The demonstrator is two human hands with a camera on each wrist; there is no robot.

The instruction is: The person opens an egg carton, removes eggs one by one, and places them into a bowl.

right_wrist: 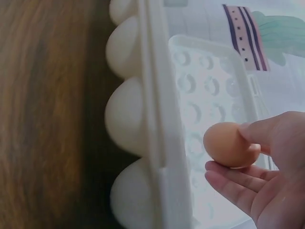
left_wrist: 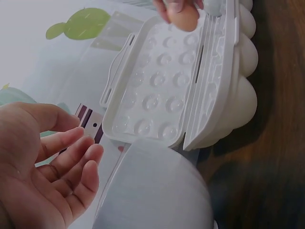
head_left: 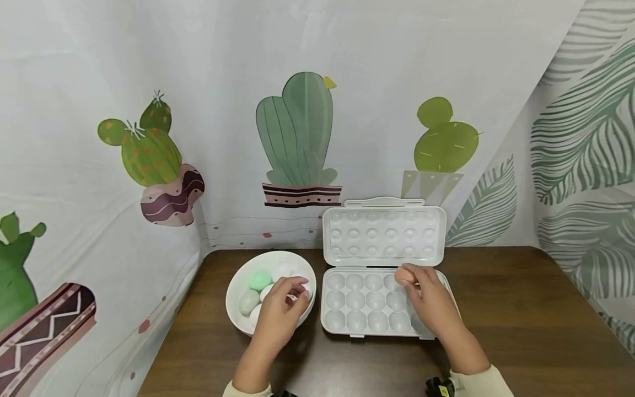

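A brown egg (head_left: 404, 276) is pinched between the thumb and fingers of my right hand (head_left: 430, 295), over the back right part of a white plastic egg box (head_left: 364, 332). The right wrist view shows the egg (right_wrist: 228, 144) from the side, my right hand's thumb on top and fingers beneath. My left hand (head_left: 283, 311) hovers at the right side of a white bowl (head_left: 233, 303), its fingers loosely bent with nothing between them. Inside the bowl are a mint-green egg (head_left: 260, 280), a pale green egg (head_left: 249, 302) and several white ones, partly hidden by that hand.
The egg box's lid (head_left: 384, 234) stands raised against the cactus-print cloth (head_left: 367, 110) behind the table. Bowl and box sit side by side on a dark wooden table (head_left: 506, 309). A light sleeve (head_left: 483, 381) and a black wrist strap (head_left: 437, 387) show at my right wrist.
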